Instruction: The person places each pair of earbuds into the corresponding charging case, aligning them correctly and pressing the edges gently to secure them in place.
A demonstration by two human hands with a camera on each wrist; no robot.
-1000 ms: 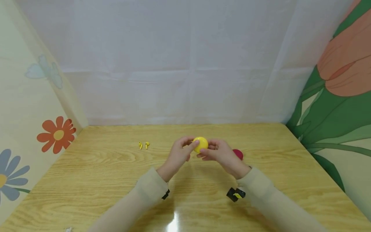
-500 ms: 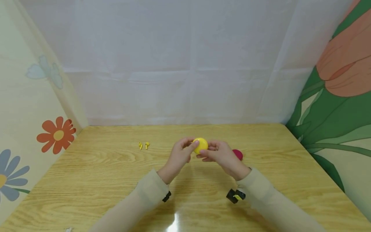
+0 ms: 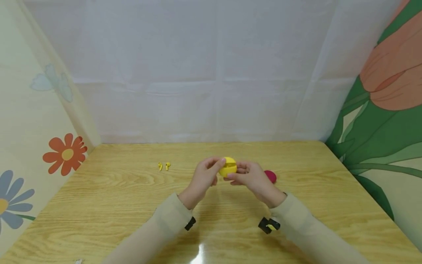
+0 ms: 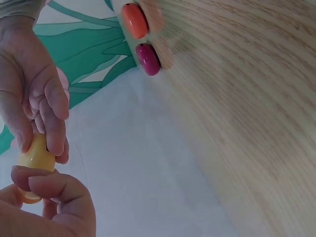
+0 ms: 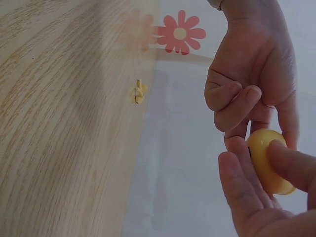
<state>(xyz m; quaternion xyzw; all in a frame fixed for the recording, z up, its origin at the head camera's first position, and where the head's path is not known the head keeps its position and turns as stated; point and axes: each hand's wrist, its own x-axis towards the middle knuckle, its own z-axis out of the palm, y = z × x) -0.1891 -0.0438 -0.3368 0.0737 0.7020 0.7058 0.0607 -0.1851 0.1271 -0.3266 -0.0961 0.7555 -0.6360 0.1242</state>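
Note:
Above the table, both hands hold a round yellow earbud case (image 3: pixel 227 171), whose lid is parted, showing a gap across it. My left hand (image 3: pixel 206 174) pinches its left side, thumb on the front. The right hand (image 3: pixel 253 177) grips the right side between thumb and fingers; in the right wrist view its thumb lies across the smooth yellow shell (image 5: pixel 264 165). Two yellow earbuds, a left one (image 3: pixel 160 166) and a right one (image 3: pixel 167 166), lie on the table to the left of the hands.
A magenta round case (image 3: pixel 271 176) lies just beyond the right wrist. Beside it, an orange case (image 4: pixel 135 20) shows in the left wrist view. The wooden table (image 3: pixel 115 205) meets a white sheet at the back, with flower-patterned panels on both sides.
The yellow case had a smooth closed face before; now its lid is parted and a gap shows. Both hands have stayed nearly in place.

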